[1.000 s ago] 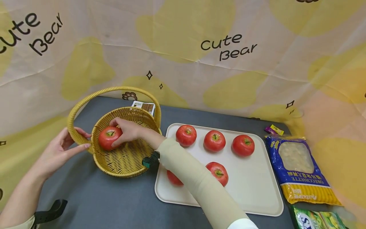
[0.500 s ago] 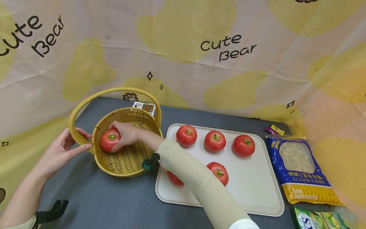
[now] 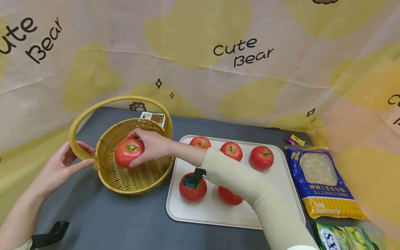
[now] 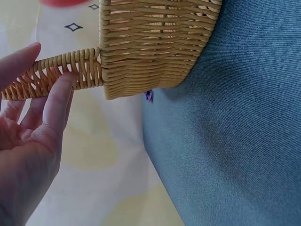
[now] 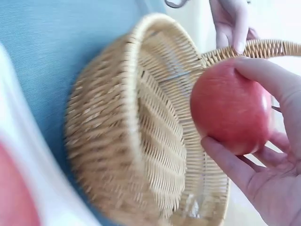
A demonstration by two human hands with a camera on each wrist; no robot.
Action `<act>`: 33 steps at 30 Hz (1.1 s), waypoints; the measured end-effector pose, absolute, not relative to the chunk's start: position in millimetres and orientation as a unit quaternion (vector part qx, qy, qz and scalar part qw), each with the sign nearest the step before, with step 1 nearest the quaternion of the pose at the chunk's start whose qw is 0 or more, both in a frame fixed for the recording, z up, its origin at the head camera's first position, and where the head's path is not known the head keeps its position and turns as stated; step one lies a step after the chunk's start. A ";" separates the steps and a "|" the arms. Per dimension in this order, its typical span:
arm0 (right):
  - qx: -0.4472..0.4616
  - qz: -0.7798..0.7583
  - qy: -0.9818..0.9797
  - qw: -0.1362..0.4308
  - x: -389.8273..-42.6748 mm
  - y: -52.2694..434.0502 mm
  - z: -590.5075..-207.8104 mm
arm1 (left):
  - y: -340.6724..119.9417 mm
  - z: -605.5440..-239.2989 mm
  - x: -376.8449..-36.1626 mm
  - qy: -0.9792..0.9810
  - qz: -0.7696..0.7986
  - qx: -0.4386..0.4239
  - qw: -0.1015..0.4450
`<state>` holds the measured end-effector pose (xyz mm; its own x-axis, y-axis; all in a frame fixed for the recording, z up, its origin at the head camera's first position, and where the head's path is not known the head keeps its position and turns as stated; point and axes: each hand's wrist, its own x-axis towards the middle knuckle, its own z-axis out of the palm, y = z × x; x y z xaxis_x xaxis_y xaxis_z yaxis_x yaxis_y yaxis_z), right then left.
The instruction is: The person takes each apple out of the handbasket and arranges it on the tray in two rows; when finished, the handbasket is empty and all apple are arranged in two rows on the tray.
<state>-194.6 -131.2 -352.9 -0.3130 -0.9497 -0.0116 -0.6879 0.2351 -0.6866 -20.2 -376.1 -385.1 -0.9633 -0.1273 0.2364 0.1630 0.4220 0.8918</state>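
A red apple [image 3: 126,153] is held in my right hand [image 3: 153,146] over the wicker basket [image 3: 147,185]. In the right wrist view my thumb and fingers wrap round this apple [image 5: 230,110], which is apart from the basket's floor [image 5: 162,146]. My left hand [image 3: 62,166] holds the basket's handle [image 3: 74,133] near its left base. The left wrist view shows the thumb and fingers on either side of the woven handle [image 4: 56,70]. Several more apples [image 3: 261,158] sit on a white tray [image 3: 275,208], partly hidden by my right forearm.
A blue and yellow pasta bag [image 3: 325,180] lies right of the tray, with a green packet [image 3: 343,236] nearer me. Small wrapped sweets [image 3: 295,140] lie behind the bag. A white and brown packet [image 3: 156,118] sits behind the basket. A patterned cloth [image 3: 187,41] hangs behind the table.
The apple in my right hand has risen from low in the basket and shifted slightly right. My right forearm has moved up and right, uncovering the front-left apple. The left hand keeps its hold.
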 end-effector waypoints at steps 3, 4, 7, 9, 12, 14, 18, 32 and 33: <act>-0.534 -0.310 0.756 0.218 -195.9 -104.8 -347.7 | -376.3 -385.1 -20.3 -0.831 -0.540 -0.010 0.133; -0.526 -0.317 0.758 0.220 -196.1 -94.7 -346.1 | -376.1 -385.5 -20.3 -0.831 -0.540 -0.009 0.132; -0.499 -0.336 0.765 0.230 -197.8 -63.9 -341.9 | -375.2 -386.7 -20.5 -0.836 -0.534 -0.005 0.128; -0.483 -0.340 0.774 0.229 -199.9 -43.5 -339.5 | -374.8 -387.6 -20.8 -0.841 -0.526 -0.002 0.126; -0.463 -0.336 0.788 0.228 -203.8 -12.1 -336.8 | -375.2 -388.1 -21.0 -0.849 -0.515 0.003 0.120; -0.451 -0.333 0.796 0.230 -206.7 9.9 -335.5 | -375.9 -388.2 -20.9 -0.852 -0.511 0.007 0.114; -0.414 -0.342 0.808 0.242 -209.4 56.1 -334.4 | -377.3 -387.8 -20.5 -0.859 -0.500 0.006 0.108; -0.281 -0.358 0.861 0.226 -191.0 199.4 -353.3 | -382.8 -393.6 -24.7 -0.854 -0.508 0.000 0.116; -0.274 -0.360 0.863 0.226 -188.8 208.0 -356.8 | -382.6 -393.7 -25.2 -0.854 -0.508 -0.002 0.116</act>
